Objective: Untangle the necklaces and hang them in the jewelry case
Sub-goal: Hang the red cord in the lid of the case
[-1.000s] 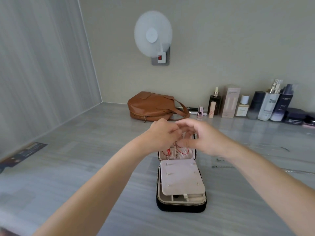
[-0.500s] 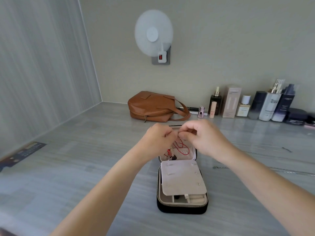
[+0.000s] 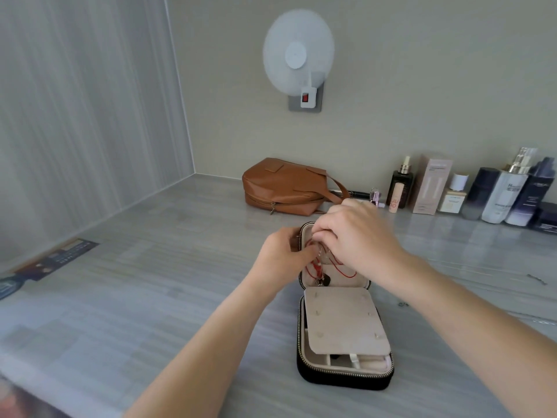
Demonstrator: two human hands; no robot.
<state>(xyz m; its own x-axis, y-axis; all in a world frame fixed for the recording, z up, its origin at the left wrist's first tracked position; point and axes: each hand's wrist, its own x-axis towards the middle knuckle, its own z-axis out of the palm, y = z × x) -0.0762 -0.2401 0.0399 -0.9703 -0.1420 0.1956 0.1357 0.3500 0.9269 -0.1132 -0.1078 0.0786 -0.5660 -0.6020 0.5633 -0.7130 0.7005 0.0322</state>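
Fingers (image 3: 324, 235) of left hand (image 3: 281, 256) and right hand (image 3: 361, 239) are pinching the necklace (image 3: 346, 273) at the case (image 3: 343, 376) lid, hanging it; careful hooking is probably coming next.

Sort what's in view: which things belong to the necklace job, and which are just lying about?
In the job: jewelry case, necklaces, left hand, right hand.
Lying about: brown leather bag, wall fan, pink carton, cosmetic bottles.

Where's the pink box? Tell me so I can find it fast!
Follow the grey counter to the back wall, where bottles stand in a row right of the brown bag. The pink box stands between a dark dropper bottle and a short white-capped bottle. It is the only pale pink, flat-sided carton there.
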